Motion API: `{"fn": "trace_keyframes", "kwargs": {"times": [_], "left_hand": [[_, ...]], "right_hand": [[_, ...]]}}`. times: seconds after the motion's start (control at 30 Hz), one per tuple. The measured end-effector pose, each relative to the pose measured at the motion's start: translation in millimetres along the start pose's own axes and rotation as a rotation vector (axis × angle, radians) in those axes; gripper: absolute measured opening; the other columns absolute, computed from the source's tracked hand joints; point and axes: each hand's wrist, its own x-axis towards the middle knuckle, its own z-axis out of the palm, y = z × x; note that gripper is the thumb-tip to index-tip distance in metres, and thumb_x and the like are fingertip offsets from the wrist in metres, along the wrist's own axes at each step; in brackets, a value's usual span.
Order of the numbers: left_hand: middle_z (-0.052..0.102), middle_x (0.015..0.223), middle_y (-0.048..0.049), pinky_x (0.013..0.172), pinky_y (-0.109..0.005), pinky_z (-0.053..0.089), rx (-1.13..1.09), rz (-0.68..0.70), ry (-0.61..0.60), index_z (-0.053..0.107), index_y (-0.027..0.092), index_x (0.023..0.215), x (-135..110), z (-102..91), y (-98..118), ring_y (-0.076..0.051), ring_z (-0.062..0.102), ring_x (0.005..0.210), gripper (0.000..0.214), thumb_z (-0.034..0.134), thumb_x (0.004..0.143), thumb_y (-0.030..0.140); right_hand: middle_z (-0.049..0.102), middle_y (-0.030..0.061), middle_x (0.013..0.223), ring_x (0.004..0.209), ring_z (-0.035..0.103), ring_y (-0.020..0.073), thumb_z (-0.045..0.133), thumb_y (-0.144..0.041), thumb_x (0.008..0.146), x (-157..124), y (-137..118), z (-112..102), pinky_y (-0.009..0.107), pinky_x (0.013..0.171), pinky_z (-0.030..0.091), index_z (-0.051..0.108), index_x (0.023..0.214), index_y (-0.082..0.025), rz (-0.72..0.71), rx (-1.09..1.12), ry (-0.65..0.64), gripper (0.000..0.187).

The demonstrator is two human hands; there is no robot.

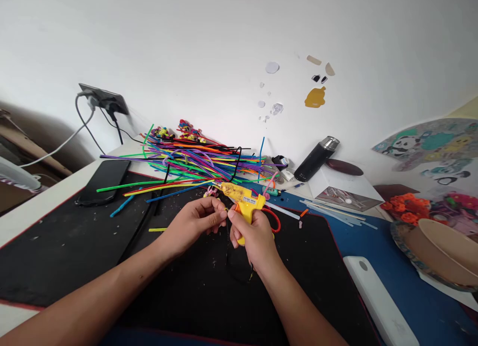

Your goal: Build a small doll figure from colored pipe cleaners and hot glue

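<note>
My right hand [254, 231] is wrapped round the handle of a yellow hot glue gun [239, 192], its nozzle pointing up and to the left above the black mat. A glue stick [286, 210] juts from the back of the gun. My left hand [199, 216] is closed in a pinch just left of the gun, and its fingertips meet my right thumb. A tiny yellowish bit shows between them, too small to name. Right behind the nozzle lies a heap of colourful pipe cleaners [194, 162].
A black phone [104, 181] lies at the left. Along the back stand a black thermos flask [316, 159] and a white box [343, 184]. More glue sticks [336, 211], a long white case [381, 301] and a beige bowl [448, 246] are on the right. Sockets with plugs [102, 99] hang on the wall.
</note>
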Motion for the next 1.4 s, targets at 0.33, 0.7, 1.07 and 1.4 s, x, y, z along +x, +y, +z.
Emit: {"fn": "trace_keyframes", "kwargs": {"times": [0.33, 0.7, 1.07, 1.4], "left_hand": [[0.066, 0.076, -0.0001, 0.059, -0.026, 0.045, -0.007, 0.015, -0.007, 0.069, 0.017, 0.087, -1.8, -0.4, -0.3, -0.013, 0.055, 0.062, 0.04, 0.085, 0.083, 0.054], [0.069, 0.076, -0.0034, 0.056, -0.026, 0.044, -0.017, 0.091, 0.079, 0.071, 0.017, 0.086, -1.1, -3.0, -0.3, -0.014, 0.058, 0.062, 0.042, 0.074, 0.093, 0.058], [0.069, 0.081, -0.0022, 0.062, -0.027, 0.047, 0.055, 0.115, 0.116, 0.079, 0.018, 0.102, -2.8, -4.9, 0.3, -0.015, 0.058, 0.068, 0.034, 0.088, 0.083, 0.045], [0.071, 0.084, -0.0027, 0.059, -0.023, 0.047, 0.0, 0.104, 0.079, 0.081, 0.019, 0.105, -0.6, -6.6, -1.2, -0.012, 0.057, 0.066, 0.03, 0.09, 0.083, 0.039]], "right_hand": [[0.046, -0.0096, 0.046, 0.036, 0.043, 0.0094, 0.081, -0.05, 0.081, -2.9, -5.4, 1.3, 0.023, 0.04, 0.033, 0.065, 0.082, -0.018, 0.015, 0.015, -0.01, 0.036], [0.046, -0.0101, 0.048, 0.037, 0.043, 0.0095, 0.081, -0.048, 0.082, -2.1, -9.3, -0.6, 0.023, 0.042, 0.032, 0.064, 0.085, -0.019, 0.033, 0.069, -0.024, 0.033], [0.046, -0.0103, 0.047, 0.035, 0.042, 0.0082, 0.08, -0.045, 0.082, 0.5, -6.2, -1.4, 0.022, 0.039, 0.032, 0.063, 0.082, -0.019, 0.06, 0.09, -0.047, 0.031], [0.046, -0.0105, 0.046, 0.035, 0.042, 0.0079, 0.082, -0.044, 0.079, 0.1, -8.9, -2.2, 0.022, 0.039, 0.031, 0.064, 0.083, -0.019, 0.082, 0.143, -0.089, 0.03]]}}
